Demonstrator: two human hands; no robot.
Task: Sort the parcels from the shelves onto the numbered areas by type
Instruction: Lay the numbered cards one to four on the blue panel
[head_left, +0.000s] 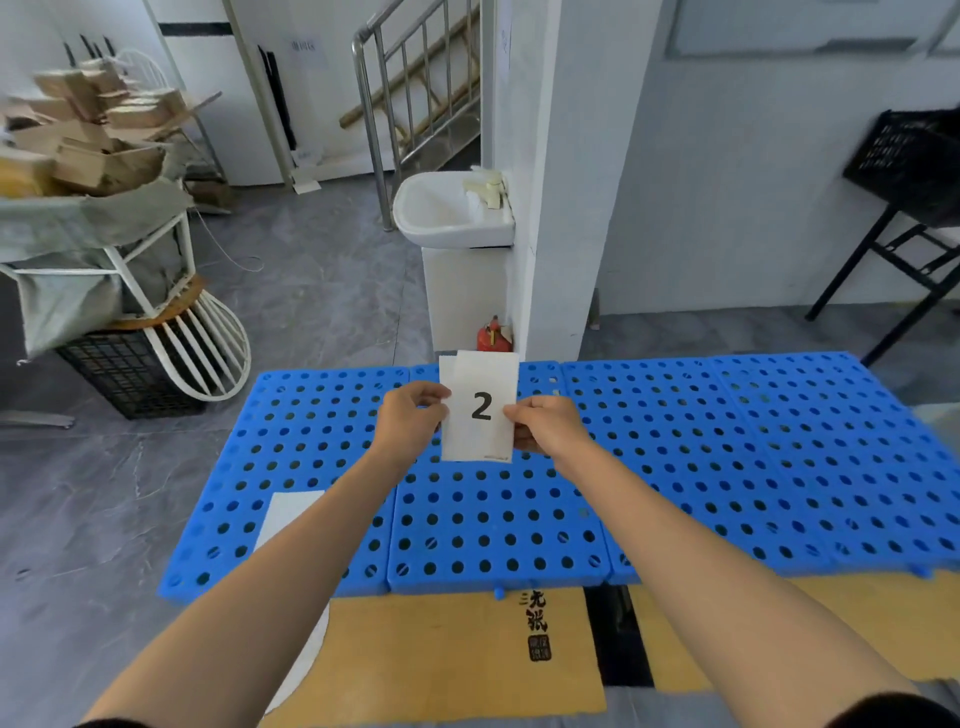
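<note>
Yellow cardboard (441, 660) lies nearest; beyond it the left hand (410, 421) and right hand (545, 428) each pinch a side edge of a white sheet (480, 410) printed with a black 2, held above the blue perforated panels (675, 467); its long axis runs away from the person, digit upright.

the numbered card (480, 410) is held over the middle of the perforated panels (675, 467) — left hand (410, 421) pinching its left edge, right hand (545, 428) its right. a second sheet (291, 514) lies on the left panel. flat cardboard (441, 649) lies before the panels; behind them stands a sink (447, 218), an extinguisher (493, 335) at its foot.
</note>
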